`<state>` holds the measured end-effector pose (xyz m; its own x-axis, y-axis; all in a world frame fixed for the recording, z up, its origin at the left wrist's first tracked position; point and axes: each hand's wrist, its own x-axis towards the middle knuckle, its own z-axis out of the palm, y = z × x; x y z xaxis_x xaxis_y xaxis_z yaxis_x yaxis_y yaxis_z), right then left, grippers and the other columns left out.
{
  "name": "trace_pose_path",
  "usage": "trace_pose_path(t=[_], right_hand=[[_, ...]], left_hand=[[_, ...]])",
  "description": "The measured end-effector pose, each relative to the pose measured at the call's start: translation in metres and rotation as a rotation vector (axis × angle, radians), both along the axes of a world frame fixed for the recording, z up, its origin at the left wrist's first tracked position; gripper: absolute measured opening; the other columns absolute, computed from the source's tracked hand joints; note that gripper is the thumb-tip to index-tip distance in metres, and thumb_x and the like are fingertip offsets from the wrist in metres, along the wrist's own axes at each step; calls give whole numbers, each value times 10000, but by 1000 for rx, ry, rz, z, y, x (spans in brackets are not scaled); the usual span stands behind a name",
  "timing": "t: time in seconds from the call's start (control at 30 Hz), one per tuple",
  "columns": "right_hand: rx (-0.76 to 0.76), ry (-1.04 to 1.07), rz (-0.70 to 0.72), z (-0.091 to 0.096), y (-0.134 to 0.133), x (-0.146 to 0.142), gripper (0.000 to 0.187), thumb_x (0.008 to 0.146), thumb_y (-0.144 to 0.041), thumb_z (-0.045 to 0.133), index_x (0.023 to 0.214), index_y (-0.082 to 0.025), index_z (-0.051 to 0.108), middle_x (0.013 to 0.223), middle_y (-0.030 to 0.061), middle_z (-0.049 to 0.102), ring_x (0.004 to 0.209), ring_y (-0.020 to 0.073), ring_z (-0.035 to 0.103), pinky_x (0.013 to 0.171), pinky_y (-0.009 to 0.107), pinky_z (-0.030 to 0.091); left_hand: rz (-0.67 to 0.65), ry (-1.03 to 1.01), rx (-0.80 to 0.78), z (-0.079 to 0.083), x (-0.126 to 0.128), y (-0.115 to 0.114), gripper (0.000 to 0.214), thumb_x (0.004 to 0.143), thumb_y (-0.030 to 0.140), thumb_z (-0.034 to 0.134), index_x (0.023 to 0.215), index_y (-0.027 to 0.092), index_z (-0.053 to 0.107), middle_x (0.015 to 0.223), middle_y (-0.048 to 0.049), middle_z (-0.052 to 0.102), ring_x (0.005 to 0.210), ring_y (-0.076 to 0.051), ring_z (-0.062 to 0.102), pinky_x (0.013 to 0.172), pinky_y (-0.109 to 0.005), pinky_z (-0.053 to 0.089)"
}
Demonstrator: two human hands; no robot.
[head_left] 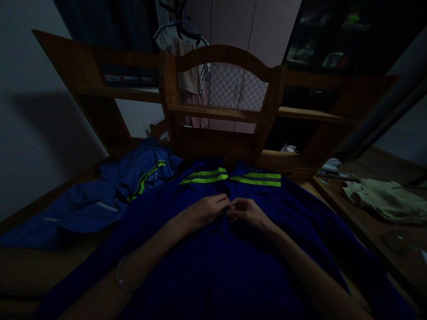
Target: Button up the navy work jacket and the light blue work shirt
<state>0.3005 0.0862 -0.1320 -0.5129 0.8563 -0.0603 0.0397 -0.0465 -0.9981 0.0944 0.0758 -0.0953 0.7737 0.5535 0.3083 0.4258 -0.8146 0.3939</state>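
A dark blue work jacket (213, 262) with yellow-green reflective strips across the chest lies spread out in front of me, its sleeves out to both sides. My left hand (213, 207) and my right hand (247, 211) meet at its front opening, below the collar. Both hands have their fingers closed on the front edge of the jacket, fingertips nearly touching. Whatever small part sits between the fingertips, perhaps a fastening, is hidden in the dim light. A bracelet (122, 278) circles my left wrist.
A second, lighter blue garment (90, 204) with a reflective strip lies crumpled at the left. Behind the jacket rises a wooden headboard (216, 113) with shelves. Clothes on hangers (190, 58) hang beyond it. A pale folded cloth (387, 200) rests on a surface at the right.
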Motion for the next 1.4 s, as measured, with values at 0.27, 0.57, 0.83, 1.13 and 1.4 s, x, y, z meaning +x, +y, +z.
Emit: trace_pose_path(t=[0.27, 0.57, 0.83, 1.13, 1.4], right_hand=[[-9, -31, -27, 10, -2, 2, 418, 605, -477, 793, 797, -155, 607, 657, 1, 645, 603, 136, 613, 604, 262, 467], [-28, 68, -19, 17, -6, 6, 324, 744, -439, 709, 842, -142, 624, 729, 25, 649, 653, 136, 626, 653, 259, 471], [162, -14, -51, 14, -3, 5, 332, 793, -484, 651, 821, -157, 604, 684, 5, 628, 633, 131, 597, 640, 263, 456], [283, -99, -51, 15, -7, 5, 262, 895, -429, 542, 872, -169, 561, 693, -11, 585, 648, 122, 560, 624, 235, 425], [242, -46, 24, 18, -7, 8, 209, 899, -380, 538, 870, -173, 538, 714, -17, 567, 658, 117, 540, 632, 232, 412]], left_hand=[[27, -84, 43, -5, 1, 1, 169, 955, 202, 398, 1033, 166, 543, 1006, -60, 572, 922, -151, 574, 815, -248, 443], [81, -203, 30, -8, 1, 2, 150, 949, 205, 412, 994, 170, 551, 936, -48, 591, 887, -149, 568, 797, -255, 427], [133, -242, 53, -13, 3, 1, 137, 933, 183, 427, 983, 178, 554, 926, -45, 603, 891, -156, 578, 816, -270, 433], [112, -255, 87, -14, 3, 2, 126, 925, 181, 451, 996, 169, 554, 934, -49, 606, 887, -151, 574, 815, -273, 444], [10, -220, 201, -14, 3, 3, 148, 937, 182, 446, 1045, 162, 545, 969, -59, 619, 918, -153, 580, 827, -279, 466]])
